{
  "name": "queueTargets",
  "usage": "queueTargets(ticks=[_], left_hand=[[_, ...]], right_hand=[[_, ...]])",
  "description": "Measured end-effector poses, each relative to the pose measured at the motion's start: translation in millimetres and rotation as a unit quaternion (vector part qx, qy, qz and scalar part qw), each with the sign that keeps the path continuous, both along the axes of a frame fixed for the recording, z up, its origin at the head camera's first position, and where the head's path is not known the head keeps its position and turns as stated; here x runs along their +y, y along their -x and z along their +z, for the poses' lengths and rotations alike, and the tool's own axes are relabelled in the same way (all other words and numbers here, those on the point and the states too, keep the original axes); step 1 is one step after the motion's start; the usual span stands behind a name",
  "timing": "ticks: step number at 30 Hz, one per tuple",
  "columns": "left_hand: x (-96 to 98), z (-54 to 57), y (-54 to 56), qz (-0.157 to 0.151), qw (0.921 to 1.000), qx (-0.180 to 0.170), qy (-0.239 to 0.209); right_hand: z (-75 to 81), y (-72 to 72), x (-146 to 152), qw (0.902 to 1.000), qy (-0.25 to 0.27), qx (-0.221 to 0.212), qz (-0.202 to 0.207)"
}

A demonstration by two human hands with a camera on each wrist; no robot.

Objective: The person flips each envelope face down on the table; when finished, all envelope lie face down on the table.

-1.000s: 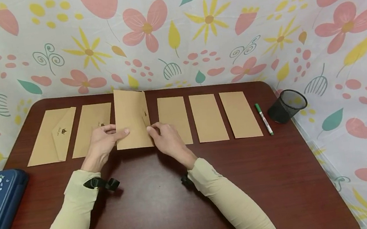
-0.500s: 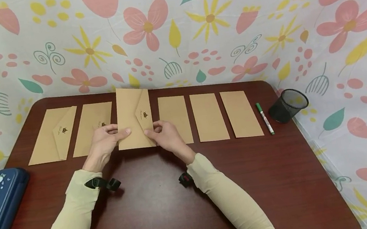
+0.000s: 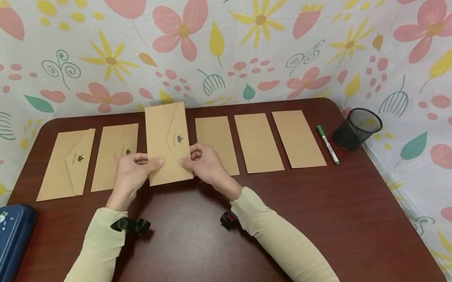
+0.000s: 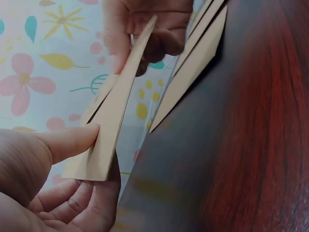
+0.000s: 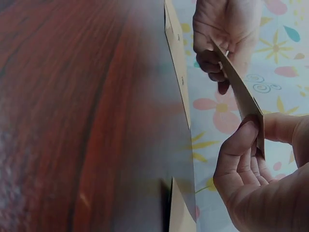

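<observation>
Both hands hold one brown paper envelope (image 3: 161,135) raised above the table, its flap with a small dark crown print folded over on the right side. My left hand (image 3: 131,176) pinches the lower left edge, thumb in front and fingers behind. At the lower right edge my right hand (image 3: 208,163) pinches it the same way, thumb near the flap. In the left wrist view the envelope (image 4: 113,121) is seen nearly edge-on between the left thumb and fingers. The right wrist view shows the envelope (image 5: 239,89) gripped by the right thumb and fingers.
Two envelopes with printed flaps, one at far left (image 3: 55,168) and one beside it (image 3: 116,141), lie left of the hands. Three plain envelopes (image 3: 258,141) lie to the right. Beyond them are a green-capped marker (image 3: 328,145) and a black mesh cup (image 3: 351,131). A blue pencil case (image 3: 1,256) rests at left.
The envelope's flap has gone from standing partly open to lying down, its crown print now facing up. The envelope and both hands have shifted slightly right in the view.
</observation>
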State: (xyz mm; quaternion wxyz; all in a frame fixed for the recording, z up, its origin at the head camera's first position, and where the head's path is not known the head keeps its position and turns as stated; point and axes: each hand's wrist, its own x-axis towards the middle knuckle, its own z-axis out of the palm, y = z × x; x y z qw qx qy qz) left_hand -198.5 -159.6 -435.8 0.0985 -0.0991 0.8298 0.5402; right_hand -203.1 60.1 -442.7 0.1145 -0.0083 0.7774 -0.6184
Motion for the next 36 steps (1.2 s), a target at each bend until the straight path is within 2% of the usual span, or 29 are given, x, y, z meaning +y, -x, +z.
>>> queueTargets(ticks=[3,7,12,15,17,19,21,29,36], left_hand=[[2.1,0.7,-1.4,0.005,0.9996,0.011,0.024],[7.9,2.1,-5.2,0.025,0.9958,0.054,0.069],[20.9,5.1,-11.6,0.055,0.9780,0.157,0.126],[30.5,7.9,-15.7,0.041,0.9665,0.218,0.130],[36.2,10.0,-18.2,0.022,0.9624,0.240,0.125],[40.5,11.6,-20.0,0.007,0.9605,0.249,0.123],[43.3,12.8,-21.1,0.005,0.9603,0.248,0.126],[44.2,14.6,-21.8,0.024,0.9633,0.233,0.132],[42.8,18.8,-23.4,0.045,0.9741,0.212,0.064]], right_hand=[[2.2,-0.6,0,1.0000,0.009,0.001,-0.003],[4.5,-1.3,-1,0.9998,0.019,0.008,-0.006],[8.0,-2.5,-2,0.9992,0.030,0.024,-0.012],[10.6,-3.4,-5,0.9989,0.025,0.036,-0.017],[12.1,-4.3,-7,0.9987,0.018,0.044,-0.017],[13.4,-5.4,-10,0.9983,0.013,0.055,-0.012],[14.1,-6.9,-11,0.9977,0.011,0.066,-0.002],[16.4,-9.5,-16,0.9941,-0.005,0.100,0.042],[18.0,-11.8,-17,0.9911,-0.002,0.108,0.078]])
